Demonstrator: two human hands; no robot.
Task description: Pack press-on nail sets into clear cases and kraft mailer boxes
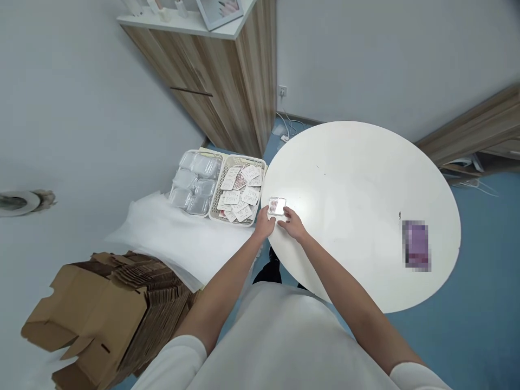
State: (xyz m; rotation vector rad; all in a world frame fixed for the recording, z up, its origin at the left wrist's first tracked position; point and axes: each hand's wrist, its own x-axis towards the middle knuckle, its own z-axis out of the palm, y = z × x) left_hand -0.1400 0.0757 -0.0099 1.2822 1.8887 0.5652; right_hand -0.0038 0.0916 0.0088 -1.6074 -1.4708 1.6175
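A small clear plastic case with a white and pinkish card showing in it lies at the left edge of the round white table. My left hand grips its left side, fingertips at the edge. On the opposite side, my right hand has its fingers curled against the case's right edge. Left of my hands, a white basket holds many printed cards. Beside it, another basket is filled with clear plastic cases.
The round white table extends to the right, with a blurred purple item on it. White sheeting lies below the baskets. Flattened cardboard boxes are stacked at lower left. A wooden cabinet stands behind.
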